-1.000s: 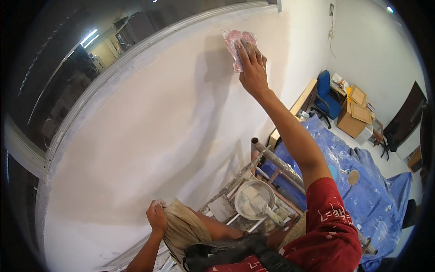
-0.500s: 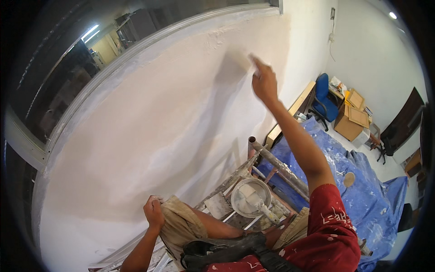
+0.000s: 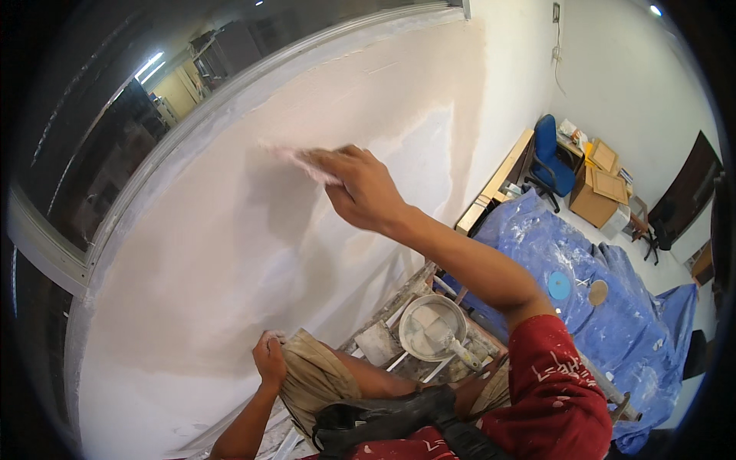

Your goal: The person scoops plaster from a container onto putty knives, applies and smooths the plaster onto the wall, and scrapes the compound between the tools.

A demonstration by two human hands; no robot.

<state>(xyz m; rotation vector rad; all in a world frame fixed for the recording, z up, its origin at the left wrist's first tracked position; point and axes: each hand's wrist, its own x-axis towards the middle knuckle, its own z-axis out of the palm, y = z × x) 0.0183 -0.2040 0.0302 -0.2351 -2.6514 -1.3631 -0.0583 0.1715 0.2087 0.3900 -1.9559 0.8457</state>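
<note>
My right hand (image 3: 360, 188) is closed on a flat pinkish-white pad (image 3: 303, 162), smeared by motion, held against or close to the wall (image 3: 207, 253). The pad's exact kind cannot be told. The wall carries a wide beige coat of filler, with paler patches around it. My left hand (image 3: 268, 359) rests curled beside my left knee, at the edge of my tan shorts (image 3: 314, 368). Its fingers are closed, with whitish fingertips; whatever they may hold is hidden. Below my right forearm sits a round bucket (image 3: 403, 318) of pale filler, a putty knife (image 3: 464, 354) lying in it.
A spattered plank and metal-pipe scaffold (image 3: 376, 345) lies under my legs. To the right, a blue tarp (image 3: 613, 330) bears a blue disc (image 3: 559, 284) and a tan disc (image 3: 598, 292). Beyond stand a blue chair (image 3: 548, 157) and cardboard boxes (image 3: 598, 203). A window frame (image 3: 184, 126) borders the wall.
My right hand has swept left and somewhat down across the wall with the pad. My left hand stays by my knee. The view has shifted slightly; the blue disc now shows.
</note>
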